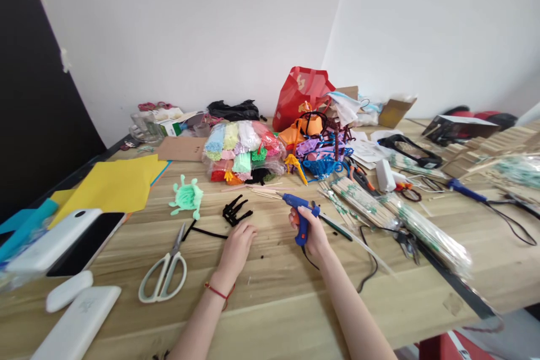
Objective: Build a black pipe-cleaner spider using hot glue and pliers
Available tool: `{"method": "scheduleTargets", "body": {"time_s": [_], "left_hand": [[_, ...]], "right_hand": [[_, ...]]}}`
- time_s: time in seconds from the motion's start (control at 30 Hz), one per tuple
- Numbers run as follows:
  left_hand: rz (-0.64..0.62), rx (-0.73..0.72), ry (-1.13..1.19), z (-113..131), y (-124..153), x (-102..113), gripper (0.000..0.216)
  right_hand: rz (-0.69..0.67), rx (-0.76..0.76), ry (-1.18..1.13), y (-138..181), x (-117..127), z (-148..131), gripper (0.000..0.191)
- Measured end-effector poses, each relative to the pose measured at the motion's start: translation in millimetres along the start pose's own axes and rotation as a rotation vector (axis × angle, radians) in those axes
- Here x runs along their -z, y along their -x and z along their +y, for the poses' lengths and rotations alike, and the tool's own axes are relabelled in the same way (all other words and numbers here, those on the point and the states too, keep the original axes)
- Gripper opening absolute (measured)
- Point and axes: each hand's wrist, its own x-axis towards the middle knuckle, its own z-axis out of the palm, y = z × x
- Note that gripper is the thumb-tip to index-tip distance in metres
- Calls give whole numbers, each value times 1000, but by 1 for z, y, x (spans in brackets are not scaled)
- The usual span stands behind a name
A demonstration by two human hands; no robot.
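My right hand point(315, 236) is wrapped round a blue hot glue gun point(302, 218), its nozzle pointing up and left. A long translucent glue stick point(363, 244) sticks out of its back. My left hand point(239, 241) rests low on the table, its fingers bent together against the near end of a black pipe-cleaner piece point(234, 212) with several prongs. The fingertips are partly hidden. A straight black pipe cleaner point(208, 232) lies left of this hand. Further left are white-handled scissors point(163, 277) and a mint-green pipe-cleaner shape point(187, 197) with knobbed arms.
Bagged coloured pipe cleaners point(242, 152), a red bag point(301, 93) and purple and blue pipe-cleaner work point(320, 157) stand at the back. Bundled wooden sticks point(434, 236) lie right, near the gun's cable point(373, 270). Yellow sheets point(113, 183) and a phone point(86, 242) are left.
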Motion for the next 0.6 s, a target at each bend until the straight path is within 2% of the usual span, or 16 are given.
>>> {"method": "scheduleTargets", "body": {"time_s": [0.17,0.33,0.5,0.6], "left_hand": [[3,5,58,4,-1,3,11],[13,30,78,7,-3,8,12],[62,49,151,9,-3,12,14],[142,136,188,10,-3,15,19]], "right_hand": [[-97,9,-19,1,-4,-4,23],[-96,36,-11,3,-8,-4,25],[-84,48,7,5,-13,-3,25],[-106,36,-7,6,-13,-2,24]]}}
